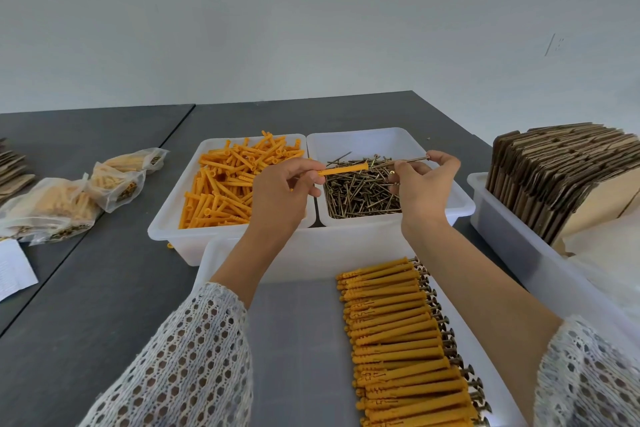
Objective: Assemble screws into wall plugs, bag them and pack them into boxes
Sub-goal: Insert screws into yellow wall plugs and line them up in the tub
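Above the screw tray [460, 204], a plug [346, 170] is pinched by the left hand [280, 191] and a screw [405, 161] by the right hand [424, 184]; misalignment could jam or drop the screw.

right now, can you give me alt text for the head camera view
A person's left hand holds an orange wall plug while the right hand feeds a screw into it, above tubs of plugs and screws. Finished pairs line a near tray; filled bags lie left.
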### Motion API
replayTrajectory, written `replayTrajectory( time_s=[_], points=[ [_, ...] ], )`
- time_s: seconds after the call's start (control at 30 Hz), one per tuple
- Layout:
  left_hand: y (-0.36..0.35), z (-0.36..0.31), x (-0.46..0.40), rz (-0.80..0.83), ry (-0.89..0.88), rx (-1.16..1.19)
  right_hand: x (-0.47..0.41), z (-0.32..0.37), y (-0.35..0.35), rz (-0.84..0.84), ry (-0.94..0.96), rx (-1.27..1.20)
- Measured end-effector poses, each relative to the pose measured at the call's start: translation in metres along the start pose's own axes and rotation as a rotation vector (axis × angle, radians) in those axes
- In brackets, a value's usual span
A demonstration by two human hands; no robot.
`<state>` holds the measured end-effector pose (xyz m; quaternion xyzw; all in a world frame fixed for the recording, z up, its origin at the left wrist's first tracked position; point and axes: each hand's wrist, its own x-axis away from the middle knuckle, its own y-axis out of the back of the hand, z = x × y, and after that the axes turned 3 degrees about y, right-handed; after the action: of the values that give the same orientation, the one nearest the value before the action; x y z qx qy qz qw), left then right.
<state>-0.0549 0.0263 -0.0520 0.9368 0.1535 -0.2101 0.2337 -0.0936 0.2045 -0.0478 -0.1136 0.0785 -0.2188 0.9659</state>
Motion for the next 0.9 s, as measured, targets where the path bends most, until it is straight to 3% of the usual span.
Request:
replayTrajectory(
  time_s=[0.17, 0.47, 0.77, 0.9],
  points=[
    [-0.002, 0.001, 0.0, 0.018, 0.015, 0.005, 0.001, 0.001, 0.0, 0.018, -0.028, -0.024],
    [-0.009, 0.001, 0.004, 0.118, 0.034, 0.049, 0.008, -0.001, -0.005, 0.137, 0.097, 0.145],
    [-0.02, -0.013, 0.012, 0.255, 0.122, 0.068, 0.015, 0.0, -0.009, 0.41, 0.297, 0.194],
    [-0.023, -0.027, 0.02, 0.425, 0.147, 0.112, 0.001, 0.003, 0.0, 0.24, 0.197, 0.096]
  ],
)
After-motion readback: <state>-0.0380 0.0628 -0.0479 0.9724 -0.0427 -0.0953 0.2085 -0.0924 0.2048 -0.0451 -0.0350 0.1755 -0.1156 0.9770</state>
